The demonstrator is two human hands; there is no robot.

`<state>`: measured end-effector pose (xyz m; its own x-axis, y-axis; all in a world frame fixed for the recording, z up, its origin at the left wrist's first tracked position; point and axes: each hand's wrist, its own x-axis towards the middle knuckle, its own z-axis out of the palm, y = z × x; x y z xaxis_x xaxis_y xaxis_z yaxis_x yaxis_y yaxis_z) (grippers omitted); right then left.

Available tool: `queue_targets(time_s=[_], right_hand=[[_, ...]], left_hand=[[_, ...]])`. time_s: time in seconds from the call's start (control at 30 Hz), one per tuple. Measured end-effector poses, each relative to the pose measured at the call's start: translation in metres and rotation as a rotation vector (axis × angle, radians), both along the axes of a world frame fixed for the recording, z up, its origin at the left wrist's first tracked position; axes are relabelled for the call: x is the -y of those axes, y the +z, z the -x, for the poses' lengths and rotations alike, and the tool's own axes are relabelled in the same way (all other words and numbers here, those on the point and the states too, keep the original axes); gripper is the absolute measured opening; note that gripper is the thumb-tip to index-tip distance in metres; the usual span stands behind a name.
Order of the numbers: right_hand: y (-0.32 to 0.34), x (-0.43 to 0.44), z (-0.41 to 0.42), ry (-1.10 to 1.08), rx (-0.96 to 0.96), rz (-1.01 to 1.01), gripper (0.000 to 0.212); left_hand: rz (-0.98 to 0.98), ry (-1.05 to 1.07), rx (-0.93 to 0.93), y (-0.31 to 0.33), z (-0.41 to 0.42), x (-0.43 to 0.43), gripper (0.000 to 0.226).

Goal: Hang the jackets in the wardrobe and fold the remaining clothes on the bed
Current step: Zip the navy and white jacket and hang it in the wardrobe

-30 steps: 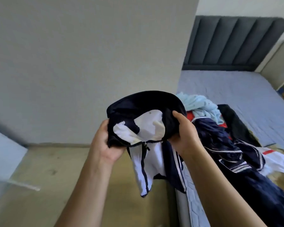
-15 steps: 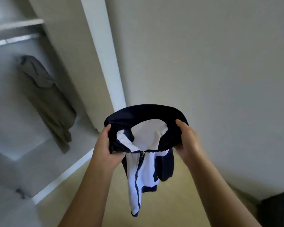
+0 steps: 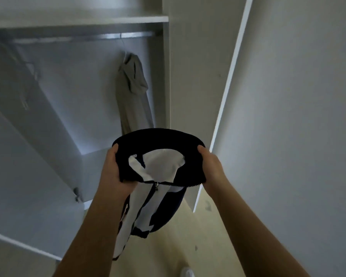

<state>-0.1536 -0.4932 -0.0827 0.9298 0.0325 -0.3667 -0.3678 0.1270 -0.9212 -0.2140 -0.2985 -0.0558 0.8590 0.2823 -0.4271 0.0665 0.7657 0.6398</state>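
white panels form one open wardrobe (image 3: 166,76), with one metal rail (image 3: 108,36) under its shelf. one grey garment (image 3: 132,92) hangs at the rail's right end; shapes further left are too blurred to count. one navy and white zip jacket (image 3: 158,140) is held before the opening, below the rail, its body dangling. two hands grip its collar: left hand (image 3: 114,172) and right hand (image 3: 210,166), fingers curled round the dark edge. no hanger shows in the jacket, so draped bare it would likely slide off the rail; the dangling hem could also snag the wardrobe's edge.
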Motion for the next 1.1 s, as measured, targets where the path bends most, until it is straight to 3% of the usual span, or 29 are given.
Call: queue_targets(time_s=[0.17,0.43,0.6,0.8,1.1], right_hand=[[-0.003,-0.055,-0.069,0.180,-0.019,0.036,0.023],[-0.018,-0.165,-0.147,0.519,0.076,0.257,0.027],[-0.028,-0.259,-0.196,0.647,0.115,0.321,0.026],[-0.040,-0.359,-0.237,0.750,0.193,0.630,0.040],[-0.054,-0.475,-0.275,1.013,0.275,0.939,0.031]], left_hand=[[0.001,0.172,-0.028,-0.001,-0.033,-0.041,0.046],[0.035,0.337,-0.053,-0.017,-0.062,-0.146,0.035],[0.042,0.339,-0.079,-0.030,-0.099,-0.233,0.038],[0.087,0.256,-0.158,-0.045,-0.136,-0.322,0.038],[0.124,0.285,-0.192,-0.041,-0.161,-0.416,0.040]])
